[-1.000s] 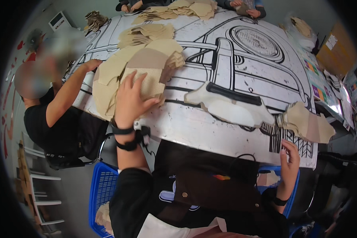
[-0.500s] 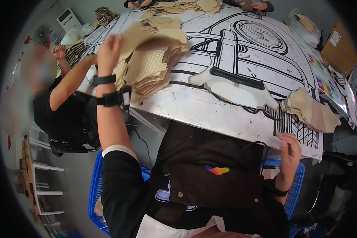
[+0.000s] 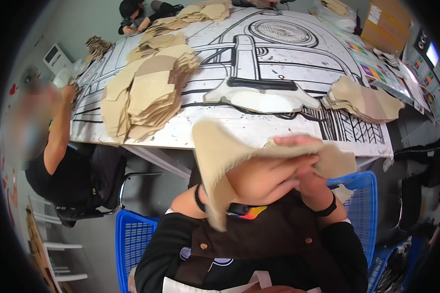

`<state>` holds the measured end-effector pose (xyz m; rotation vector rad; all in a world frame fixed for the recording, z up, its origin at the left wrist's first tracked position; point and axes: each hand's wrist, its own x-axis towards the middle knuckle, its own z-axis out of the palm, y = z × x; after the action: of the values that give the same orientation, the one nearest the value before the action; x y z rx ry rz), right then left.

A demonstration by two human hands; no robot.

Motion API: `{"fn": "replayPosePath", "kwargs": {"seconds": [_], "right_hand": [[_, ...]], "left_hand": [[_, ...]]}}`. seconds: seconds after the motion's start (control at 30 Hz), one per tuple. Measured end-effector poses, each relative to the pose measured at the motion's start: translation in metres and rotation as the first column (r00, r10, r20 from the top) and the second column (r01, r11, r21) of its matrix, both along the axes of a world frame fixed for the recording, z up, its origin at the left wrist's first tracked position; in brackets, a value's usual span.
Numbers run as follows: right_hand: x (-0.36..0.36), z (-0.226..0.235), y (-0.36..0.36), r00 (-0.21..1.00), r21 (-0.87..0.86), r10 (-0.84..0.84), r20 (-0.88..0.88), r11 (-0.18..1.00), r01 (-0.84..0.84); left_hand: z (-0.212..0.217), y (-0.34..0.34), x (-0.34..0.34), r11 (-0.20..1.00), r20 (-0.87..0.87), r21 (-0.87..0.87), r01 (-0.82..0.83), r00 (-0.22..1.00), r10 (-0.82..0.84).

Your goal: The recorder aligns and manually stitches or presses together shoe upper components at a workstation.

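Note:
A beige, textured cut fabric piece (image 3: 212, 146), smeared by motion, is lifted in front of my apron, short of the table's near edge. It curves over my left hand (image 3: 261, 180), which reaches across to the right with fingers closed at the piece's narrow part. My right hand (image 3: 310, 173) meets it there and grips the same piece, whose other end (image 3: 340, 163) sticks out past the fingers. Beyond them on the table lie a tall stack of beige fabric pieces (image 3: 151, 97), a white cut piece (image 3: 254, 99) and a smaller beige stack (image 3: 362, 100).
The white table (image 3: 220, 128) carries black line drawings. Blue baskets stand at my left (image 3: 134, 239) and right (image 3: 364, 210). A co-worker (image 3: 58, 141) sits at the left; another person (image 3: 134, 17) works at the far edge. A cardboard box (image 3: 386, 24) stands at the back right.
My left hand has come down from above the tall stack to my front, with a beige fabric piece now held. My right hand has moved left and grips it too. The view has shifted.

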<state>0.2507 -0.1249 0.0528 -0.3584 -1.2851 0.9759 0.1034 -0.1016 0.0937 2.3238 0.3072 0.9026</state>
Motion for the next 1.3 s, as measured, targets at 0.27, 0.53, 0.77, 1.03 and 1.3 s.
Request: {"fn": "replayPosePath", "kwargs": {"seconds": [0.27, 0.53, 0.77, 1.03, 1.3], "right_hand": [[0.1, 0.004, -0.013, 0.886, -0.374, 0.397, -0.238, 0.804, -0.461], [0.058, -0.002, -0.005, 0.076, 0.397, -0.756, 0.65, 0.424, 0.814], [0.045, 0.016, -0.009, 0.775, -0.283, -0.585, 0.238, 0.722, 0.632], [0.073, -0.03, 0.018, 0.959, -0.28, 0.011, 0.282, 0.957, 0.071], [0.023, -0.018, 0.021, 0.881, -0.489, -0.044, -0.471, 0.844, -0.219]], "left_hand": [[-0.046, 0.027, -0.015, 0.997, -0.374, 0.004, 0.081, 0.925, -0.074], [-0.065, 0.029, 0.027, 0.992, -0.03, -0.071, 0.105, 0.994, -0.107], [-0.08, 0.026, 0.024, 0.611, 0.768, -0.569, 0.55, 0.62, 0.158], [-0.053, 0.036, -0.002, 0.55, 0.699, -0.688, 0.474, 0.637, 0.325], [-0.044, 0.033, 0.009, 0.577, 0.628, -0.711, 0.402, 0.733, 0.262]]}}
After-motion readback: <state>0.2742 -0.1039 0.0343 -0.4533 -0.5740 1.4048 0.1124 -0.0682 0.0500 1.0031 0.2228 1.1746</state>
